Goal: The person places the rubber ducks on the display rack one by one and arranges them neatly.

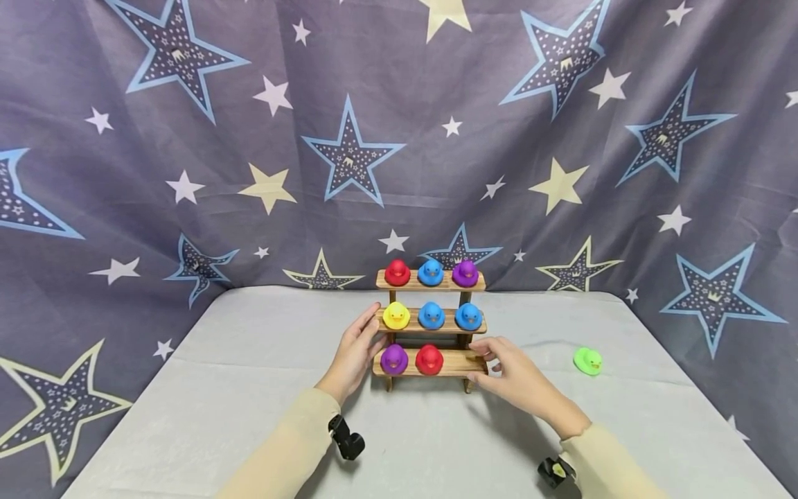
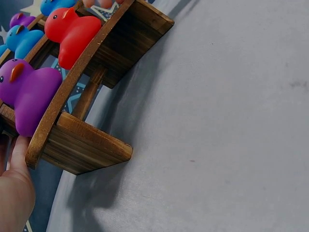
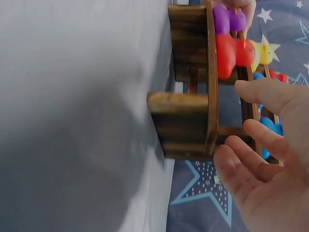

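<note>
A three-tier wooden stand (image 1: 458, 362) holds toy ducks. The top tier carries a red duck (image 1: 397, 272), a blue duck (image 1: 431, 272) and a purple duck (image 1: 465, 273). On the middle tier sit a yellow duck (image 1: 395, 316) and two blue ducks. Below, a purple duck (image 2: 36, 92) and a red duck (image 3: 231, 54) occupy the left and middle of the bottom tier, with bare wood at its right. My left hand (image 1: 356, 350) rests its extended fingers against the stand's left side. My right hand (image 1: 517, 378), fingers spread and slightly bent, is right at the bottom tier's right end, holding no duck.
A green duck (image 1: 588, 361) lies on the pale-covered table (image 1: 206, 409), right of my right hand. Behind the table hangs a grey curtain (image 1: 349, 62) printed with stars. Black wrist cameras are strapped over both sleeves.
</note>
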A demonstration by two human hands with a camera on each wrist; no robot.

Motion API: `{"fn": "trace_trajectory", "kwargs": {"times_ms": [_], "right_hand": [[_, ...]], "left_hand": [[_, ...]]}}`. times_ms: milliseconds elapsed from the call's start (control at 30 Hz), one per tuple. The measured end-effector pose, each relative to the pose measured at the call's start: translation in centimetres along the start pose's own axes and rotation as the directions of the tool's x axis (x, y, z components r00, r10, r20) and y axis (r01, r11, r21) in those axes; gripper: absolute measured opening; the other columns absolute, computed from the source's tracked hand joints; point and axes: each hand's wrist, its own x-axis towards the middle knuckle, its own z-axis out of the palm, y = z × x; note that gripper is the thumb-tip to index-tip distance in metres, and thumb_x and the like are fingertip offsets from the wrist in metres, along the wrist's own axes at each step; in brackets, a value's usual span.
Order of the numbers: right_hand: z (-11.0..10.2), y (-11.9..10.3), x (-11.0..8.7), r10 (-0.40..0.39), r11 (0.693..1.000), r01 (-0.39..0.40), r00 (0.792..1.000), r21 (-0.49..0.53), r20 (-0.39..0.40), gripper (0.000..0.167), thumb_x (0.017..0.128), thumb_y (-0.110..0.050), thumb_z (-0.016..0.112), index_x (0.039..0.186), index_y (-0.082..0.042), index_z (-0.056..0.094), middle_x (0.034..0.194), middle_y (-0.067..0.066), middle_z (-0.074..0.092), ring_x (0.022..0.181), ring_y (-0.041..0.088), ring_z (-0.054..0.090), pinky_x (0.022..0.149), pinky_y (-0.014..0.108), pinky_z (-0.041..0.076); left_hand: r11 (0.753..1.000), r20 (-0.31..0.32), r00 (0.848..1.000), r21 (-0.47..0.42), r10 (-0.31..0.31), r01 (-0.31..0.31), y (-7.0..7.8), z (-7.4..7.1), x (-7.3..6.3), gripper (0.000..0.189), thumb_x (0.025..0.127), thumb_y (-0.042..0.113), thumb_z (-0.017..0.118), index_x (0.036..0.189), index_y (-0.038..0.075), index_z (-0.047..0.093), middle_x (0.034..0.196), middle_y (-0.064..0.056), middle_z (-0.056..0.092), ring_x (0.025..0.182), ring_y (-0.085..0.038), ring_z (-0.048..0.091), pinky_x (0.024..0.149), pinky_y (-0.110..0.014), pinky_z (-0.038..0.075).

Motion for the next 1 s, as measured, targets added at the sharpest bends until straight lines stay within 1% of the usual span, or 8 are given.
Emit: {"fn": "trace_trajectory", "kwargs": {"times_ms": [133,267,367,600,700,767,867,1000], "right_hand": [[-0.9,0.8,-0.4,-0.003,1.0,0.003,1.0,-0.027,-0.008,0.043,0.084,-0.013,0.08,0.123,-0.002,0.064,0.108,0.009,0.065,0.095,0.029,0.063,0.079,0.04,0.061],[-2.0,1.5,-0.8,0.015,0.997,-0.016,1.0,-0.072,-0.018,0.04,0.084,-0.012,0.079,0.121,-0.004,0.065,0.108,0.006,0.065,0.096,0.028,0.064,0.08,0.044,0.06],[-2.8,2.1,-1.2,0.03,0.995,-0.032,0.999,-0.099,-0.021,0.039,0.085,-0.014,0.078,0.121,-0.004,0.065,0.108,0.006,0.065,0.097,0.027,0.064,0.08,0.045,0.06],[-4.6,4.0,-2.1,0.033,0.986,-0.042,0.998,-0.16,-0.058,0.037,0.085,-0.011,0.078,0.119,-0.001,0.066,0.107,0.011,0.067,0.096,0.033,0.064,0.079,0.046,0.059],[-5.6,4.9,-2.5,0.031,0.98,-0.046,0.996,-0.192,-0.078,0.035,0.085,-0.01,0.077,0.117,-0.001,0.067,0.108,0.013,0.067,0.098,0.036,0.063,0.08,0.049,0.058],[-6.2,5.6,-2.7,0.036,0.976,-0.054,0.995,-0.211,-0.089,0.035,0.086,-0.011,0.078,0.117,0.0,0.068,0.109,0.015,0.067,0.099,0.038,0.063,0.082,0.053,0.057],[-7.3,6.5,-3.0,0.056,0.969,-0.079,0.993,-0.236,-0.101,0.036,0.086,-0.013,0.077,0.117,0.001,0.068,0.11,0.018,0.068,0.1,0.041,0.062,0.086,0.059,0.054],[-8.4,7.5,-3.3,0.1,0.959,-0.126,0.988,-0.255,-0.114,0.037,0.086,-0.014,0.077,0.117,0.003,0.067,0.11,0.022,0.067,0.102,0.044,0.061,0.089,0.062,0.051]], "left_hand": [[1.0,0.001,1.0,0.006,0.0,0.0,0.0,-0.1,0.1,0.051,0.109,0.014,0.042,0.157,0.004,0.029,0.164,-0.015,0.018,0.146,-0.034,0.029,0.116,-0.041,0.037],[1.0,0.004,1.0,0.006,0.004,-0.004,-0.1,-0.1,0.1,0.052,0.109,0.013,0.042,0.157,0.002,0.028,0.164,-0.017,0.017,0.146,-0.035,0.029,0.116,-0.042,0.036],[1.0,-0.001,1.0,0.005,-0.003,0.003,0.0,-0.1,0.1,0.052,0.108,0.013,0.042,0.157,0.003,0.028,0.164,-0.016,0.018,0.145,-0.034,0.03,0.116,-0.041,0.037],[1.0,-0.001,1.0,0.002,-0.003,0.003,0.0,0.0,0.0,0.051,0.109,0.013,0.042,0.157,0.004,0.029,0.164,-0.014,0.018,0.146,-0.033,0.03,0.116,-0.041,0.036],[1.0,-0.002,1.0,0.009,-0.002,0.002,0.0,0.1,0.0,0.051,0.109,0.014,0.042,0.157,0.004,0.029,0.164,-0.013,0.019,0.146,-0.031,0.029,0.117,-0.04,0.036],[1.0,0.006,1.0,0.015,0.005,-0.005,0.0,0.1,0.0,0.051,0.109,0.014,0.042,0.157,0.003,0.029,0.164,-0.015,0.019,0.146,-0.033,0.028,0.117,-0.041,0.036],[1.0,0.003,1.0,0.016,0.001,-0.001,0.1,0.1,0.0,0.051,0.109,0.015,0.043,0.157,0.004,0.029,0.164,-0.015,0.02,0.146,-0.032,0.029,0.117,-0.041,0.036],[1.0,0.001,1.0,0.014,-0.005,0.005,0.1,0.1,-0.1,0.052,0.109,0.014,0.042,0.157,0.004,0.029,0.164,-0.015,0.019,0.146,-0.034,0.029,0.116,-0.041,0.036]]}}
